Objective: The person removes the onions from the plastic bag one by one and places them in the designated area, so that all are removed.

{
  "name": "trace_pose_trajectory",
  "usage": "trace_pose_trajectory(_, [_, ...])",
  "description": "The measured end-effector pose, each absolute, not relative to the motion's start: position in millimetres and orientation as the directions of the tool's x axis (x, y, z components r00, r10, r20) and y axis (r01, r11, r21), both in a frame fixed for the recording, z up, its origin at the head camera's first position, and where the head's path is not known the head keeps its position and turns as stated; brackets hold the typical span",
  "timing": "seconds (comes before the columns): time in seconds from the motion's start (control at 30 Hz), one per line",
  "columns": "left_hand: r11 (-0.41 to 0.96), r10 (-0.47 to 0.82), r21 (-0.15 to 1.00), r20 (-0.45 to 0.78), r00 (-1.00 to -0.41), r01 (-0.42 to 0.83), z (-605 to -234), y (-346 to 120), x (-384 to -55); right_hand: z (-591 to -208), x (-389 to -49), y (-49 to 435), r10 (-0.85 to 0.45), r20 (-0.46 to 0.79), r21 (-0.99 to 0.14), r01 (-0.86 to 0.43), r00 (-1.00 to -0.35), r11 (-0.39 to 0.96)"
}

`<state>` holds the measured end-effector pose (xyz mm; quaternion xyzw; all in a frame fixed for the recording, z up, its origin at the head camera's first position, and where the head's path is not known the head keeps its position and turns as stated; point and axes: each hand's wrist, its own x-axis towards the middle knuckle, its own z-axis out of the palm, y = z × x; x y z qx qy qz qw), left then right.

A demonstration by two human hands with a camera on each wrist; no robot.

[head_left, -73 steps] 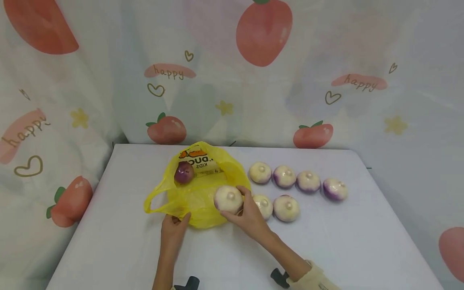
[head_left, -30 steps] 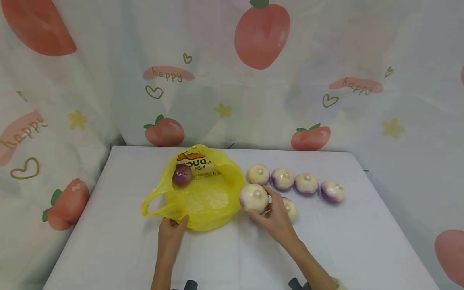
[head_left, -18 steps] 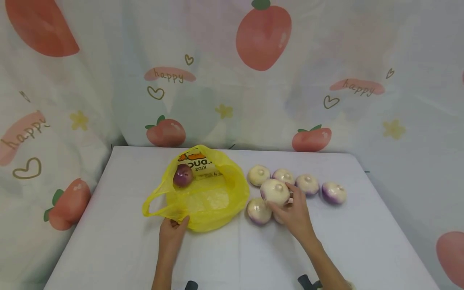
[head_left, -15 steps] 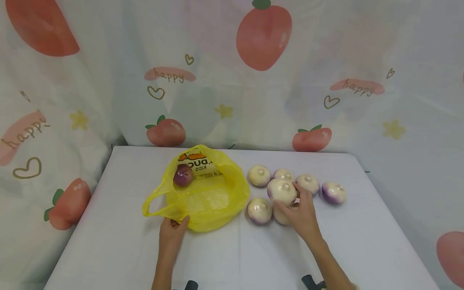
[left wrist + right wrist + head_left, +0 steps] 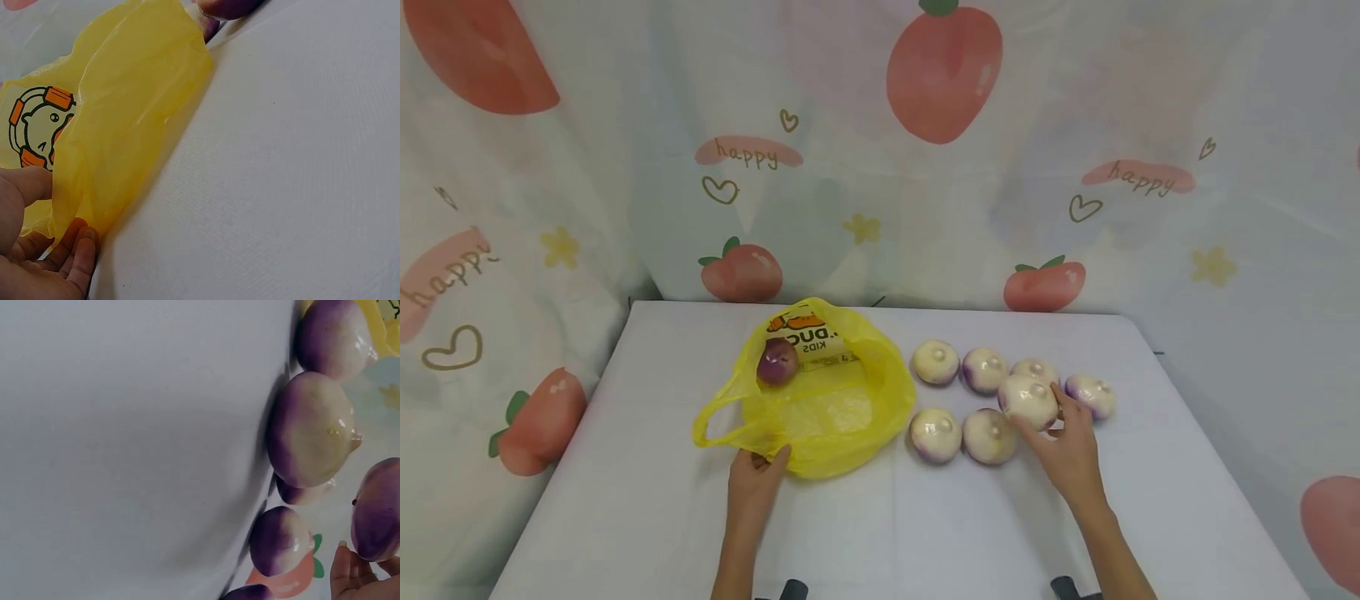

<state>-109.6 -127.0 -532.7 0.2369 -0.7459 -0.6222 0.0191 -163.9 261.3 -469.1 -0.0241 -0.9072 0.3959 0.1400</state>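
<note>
My left hand (image 5: 756,482) pinches the near edge of a yellow plastic bag (image 5: 835,454), thumb on one side of the film and fingers on the other in the left wrist view. The bag's mouth faces up toward me, and a purple turnip (image 5: 778,362) lies inside. My right hand (image 5: 1069,454) grips a white-and-purple turnip (image 5: 1028,400) between thumb and fingers, nub upward. In the right wrist view this held turnip (image 5: 379,509) is raised above the table. It partly covers a back-row turnip (image 5: 1036,368) in the head view.
To the bag's right sit two front turnips, a left one (image 5: 936,435) and a right one (image 5: 990,437). Behind them runs a row with a left turnip (image 5: 936,362), a second turnip (image 5: 984,370) and an end turnip (image 5: 1092,396). A printed curtain (image 5: 880,192) hangs behind the white table (image 5: 647,500).
My right hand has carried the turnip rightward from over the bag, past the front pair, to beside the back row's right part. My left hand keeps its hold on the bag's edge.
</note>
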Motion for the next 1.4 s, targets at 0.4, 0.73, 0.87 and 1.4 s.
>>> trace_pose_trajectory(0.4, [0.115, -0.371, 0.936, -0.27, -0.888, -0.333, -532.3, -127.9, -109.9, -479.2, -155.8, 285.3, 0.158, 0.157, -0.712, -0.001, -0.975, 0.703])
trace_pose_trajectory(0.73, [0.12, -0.374, 0.934, -0.271, -0.887, -0.336, -531.6, -126.9, -111.2, -482.1, -156.4, 299.3, 0.12, 0.095, -0.65, 0.029, -0.988, 0.759])
trace_pose_trajectory(0.87, [0.114, -0.369, 0.94, -0.259, -0.893, -0.32, -532.3, -127.4, -111.0, -485.4, -157.9, 303.2, 0.089, 0.075, -0.62, 0.024, -0.993, 0.784])
trace_pose_trajectory(1.4, [0.127, -0.371, 0.94, -0.251, -0.894, -0.317, -535.2, -128.4, -109.8, -494.6, -157.4, 308.3, 0.027, 0.014, -0.62, 0.013, -1.0, 0.785])
